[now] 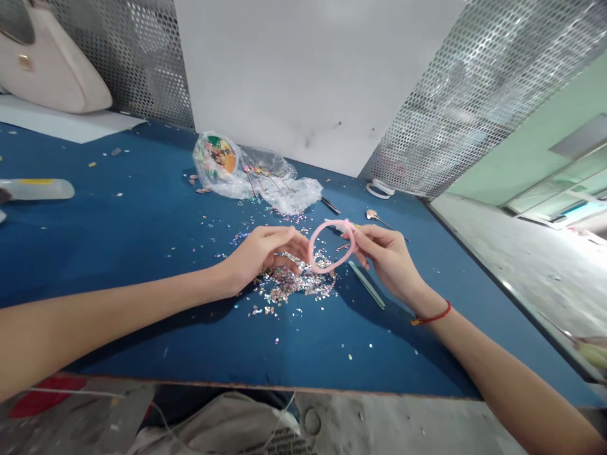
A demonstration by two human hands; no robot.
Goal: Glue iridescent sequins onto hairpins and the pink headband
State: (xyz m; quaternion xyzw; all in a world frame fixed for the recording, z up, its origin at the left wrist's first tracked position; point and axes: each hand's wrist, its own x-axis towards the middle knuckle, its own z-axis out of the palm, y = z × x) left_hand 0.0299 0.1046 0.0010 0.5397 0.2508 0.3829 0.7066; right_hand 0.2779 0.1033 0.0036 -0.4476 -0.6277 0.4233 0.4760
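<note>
Hairband right above the sequin pile on the bench
Plastic bag sits behind them, handbag way back left (up on a sheet).

This place seems to be a small handicraft workshop. There is a long workbench with a blue cover, and many loose sequins lie on it, under a pink hair band. Behind the bench stand perforated metal panels, and the floor is bare concrete. A handbag rests at the back corner.
</note>
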